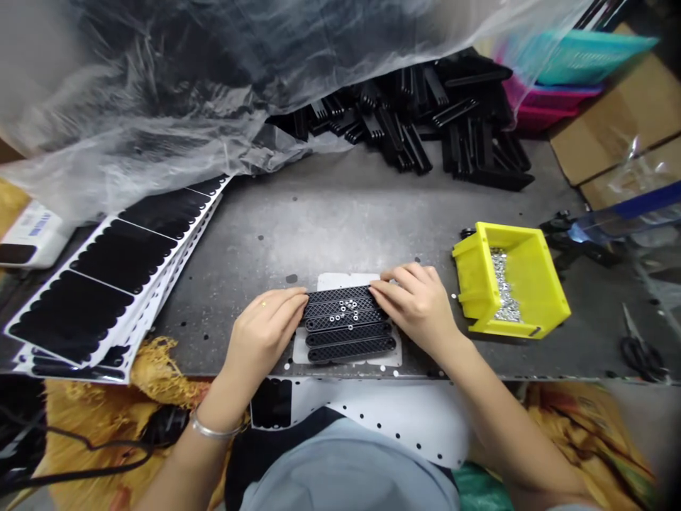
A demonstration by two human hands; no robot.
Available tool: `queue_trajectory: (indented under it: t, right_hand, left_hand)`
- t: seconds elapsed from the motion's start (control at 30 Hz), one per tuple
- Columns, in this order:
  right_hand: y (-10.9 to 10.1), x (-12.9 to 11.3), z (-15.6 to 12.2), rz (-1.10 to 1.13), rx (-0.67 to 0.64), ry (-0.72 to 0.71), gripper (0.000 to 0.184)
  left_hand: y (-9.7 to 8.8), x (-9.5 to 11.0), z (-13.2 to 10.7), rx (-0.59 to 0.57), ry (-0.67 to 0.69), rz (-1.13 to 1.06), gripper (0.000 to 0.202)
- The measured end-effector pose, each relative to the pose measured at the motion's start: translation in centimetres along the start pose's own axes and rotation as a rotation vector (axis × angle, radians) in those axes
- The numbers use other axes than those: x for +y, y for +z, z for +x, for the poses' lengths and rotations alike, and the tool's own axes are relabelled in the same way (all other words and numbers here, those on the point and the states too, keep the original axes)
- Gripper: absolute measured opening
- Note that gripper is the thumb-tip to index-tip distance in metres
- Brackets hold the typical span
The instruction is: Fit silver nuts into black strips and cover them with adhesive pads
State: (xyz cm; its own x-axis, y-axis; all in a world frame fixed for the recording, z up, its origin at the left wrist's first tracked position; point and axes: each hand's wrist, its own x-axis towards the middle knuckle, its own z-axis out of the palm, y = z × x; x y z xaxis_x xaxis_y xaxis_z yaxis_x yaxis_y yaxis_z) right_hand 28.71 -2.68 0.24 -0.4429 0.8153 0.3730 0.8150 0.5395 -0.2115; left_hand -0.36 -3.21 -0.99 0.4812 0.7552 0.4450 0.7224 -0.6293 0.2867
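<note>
The left hand point(260, 335) and right hand point(413, 306), apart, press inward on opposite ends of four black diamond-textured plastic strips point(348, 330) lying side by side on a white sheet point(345, 282) atop a grey metal bench point(330, 227); silver rings point(343, 306) dot the strips, and even pressure keeps them aligned

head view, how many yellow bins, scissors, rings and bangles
yellow plastic bin: 1
scissors: 1
gold-coloured ring: 1
silver-coloured bangle: 1
total: 4
</note>
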Motion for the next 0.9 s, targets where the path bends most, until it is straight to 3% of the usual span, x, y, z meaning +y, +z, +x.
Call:
queue_trajectory:
  t: [0.27, 0.43, 0.6, 0.7, 0.8, 0.9]
  right_hand:
    - [-0.9, 0.9, -1.1, -0.083, -0.079, -0.237, 0.023]
    - [-0.4, -0.8, 0.4, 0.006, -0.087, -0.172, 0.024]
    - [0.0, -1.5, 0.9, 0.073, -0.087, -0.149, 0.02]
    - [-0.4, -0.9, 0.0, 0.085, -0.083, -0.108, 0.016]
    - [-0.9, -0.2, -0.9, -0.043, 0.01, -0.139, 0.014]
    - [-1.5, 0.0, -1.5, -0.217, 0.033, -0.296, 0.015]
  left_hand:
    - [0.2, -0.6, -1.6, -0.032, 0.096, -0.024, 0.043]
    - [0.4, -0.3, -0.6, -0.008, 0.086, -0.147, 0.036]
    - [1.0, 1.2, 2.5, -0.147, 0.183, -0.206, 0.032]
    - [1.0, 1.2, 3.4, -0.139, 0.236, -0.173, 0.026]
    - [0.4, 0.4, 3.1, -0.092, 0.304, -0.122, 0.019]
    - [-0.6, -0.5, 1.9, -0.059, 0.317, -0.055, 0.012]
